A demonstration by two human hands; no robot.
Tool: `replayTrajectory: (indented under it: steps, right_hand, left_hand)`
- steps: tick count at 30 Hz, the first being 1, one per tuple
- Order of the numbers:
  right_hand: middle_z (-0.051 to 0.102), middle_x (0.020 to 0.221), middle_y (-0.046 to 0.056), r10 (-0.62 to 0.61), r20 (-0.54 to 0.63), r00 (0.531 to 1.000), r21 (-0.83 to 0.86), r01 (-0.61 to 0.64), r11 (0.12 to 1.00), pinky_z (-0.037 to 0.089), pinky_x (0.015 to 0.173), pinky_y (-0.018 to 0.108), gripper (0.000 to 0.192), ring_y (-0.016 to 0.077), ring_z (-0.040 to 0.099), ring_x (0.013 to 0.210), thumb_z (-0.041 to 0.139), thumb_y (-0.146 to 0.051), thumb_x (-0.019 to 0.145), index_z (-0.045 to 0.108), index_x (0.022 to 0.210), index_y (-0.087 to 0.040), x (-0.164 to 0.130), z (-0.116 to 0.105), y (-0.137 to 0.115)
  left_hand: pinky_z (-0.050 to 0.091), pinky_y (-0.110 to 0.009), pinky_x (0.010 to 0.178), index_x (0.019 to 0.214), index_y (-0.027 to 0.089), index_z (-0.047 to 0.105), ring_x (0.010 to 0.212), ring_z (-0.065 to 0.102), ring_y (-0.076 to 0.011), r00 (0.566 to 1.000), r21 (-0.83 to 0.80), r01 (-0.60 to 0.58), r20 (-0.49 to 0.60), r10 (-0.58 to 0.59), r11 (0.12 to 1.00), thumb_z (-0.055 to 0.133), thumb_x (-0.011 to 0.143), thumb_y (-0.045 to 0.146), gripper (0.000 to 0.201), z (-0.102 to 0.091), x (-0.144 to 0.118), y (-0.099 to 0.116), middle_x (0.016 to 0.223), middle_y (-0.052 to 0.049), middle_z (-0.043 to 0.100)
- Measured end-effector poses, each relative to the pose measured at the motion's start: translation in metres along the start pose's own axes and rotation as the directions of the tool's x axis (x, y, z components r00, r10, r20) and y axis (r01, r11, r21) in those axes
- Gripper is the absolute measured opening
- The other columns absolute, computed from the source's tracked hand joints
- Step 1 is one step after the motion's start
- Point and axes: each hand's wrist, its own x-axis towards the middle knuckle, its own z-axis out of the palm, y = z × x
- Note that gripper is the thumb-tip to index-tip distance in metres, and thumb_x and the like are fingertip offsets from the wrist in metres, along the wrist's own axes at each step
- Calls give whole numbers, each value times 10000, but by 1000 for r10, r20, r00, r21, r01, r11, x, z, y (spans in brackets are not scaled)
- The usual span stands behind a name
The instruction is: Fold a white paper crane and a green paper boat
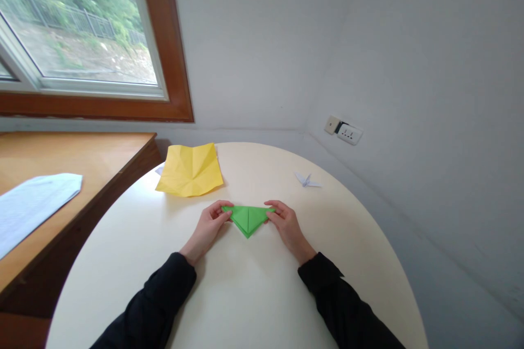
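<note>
A green paper [248, 218], folded into a flat triangle with its point toward me, lies on the round cream table [254, 294]. My left hand [209, 227] pinches the triangle's left corner. My right hand [286, 223] pinches its right corner. Both sleeves are black. The fold's long edge faces away from me, stretched between the two hands.
A creased yellow paper square [190, 169] lies open at the table's far left. A small white paper crane [307, 179] sits at the far right. A wooden desk [82, 163] with a white sheet [33, 204] adjoins on the left, under a window. A wall socket [349, 133] is on the right wall.
</note>
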Motion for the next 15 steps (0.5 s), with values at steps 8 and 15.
replayTrajectory:
  steps: [8, 15]
  right_hand:
    - [646, 645, -29, 2, 9, 1000, -66, -1, 998, 485, 604, 266, 373, 122, 601, 575, 689, -241, 621, 671, 985, -161, 2, -2, 6]
    - [706, 742, 13, 20, 103, 995, -182, -1, 983, 520, 631, 289, 363, 150, 656, 635, 692, -277, 673, 680, 1019, -167, -2, -2, 5]
  left_hand:
    - [488, -260, 719, 1145, 208, 516, 698, 604, -125, 1000, -92, 12, -18, -14, 996, 721, 679, 329, 523, 1, -2, 2, 706, 35, 608]
    - [482, -254, 706, 1158, 208, 512, 675, 589, -113, 998, -120, -27, -65, 19, 992, 721, 690, 315, 524, 1, 0, 1, 670, 55, 561]
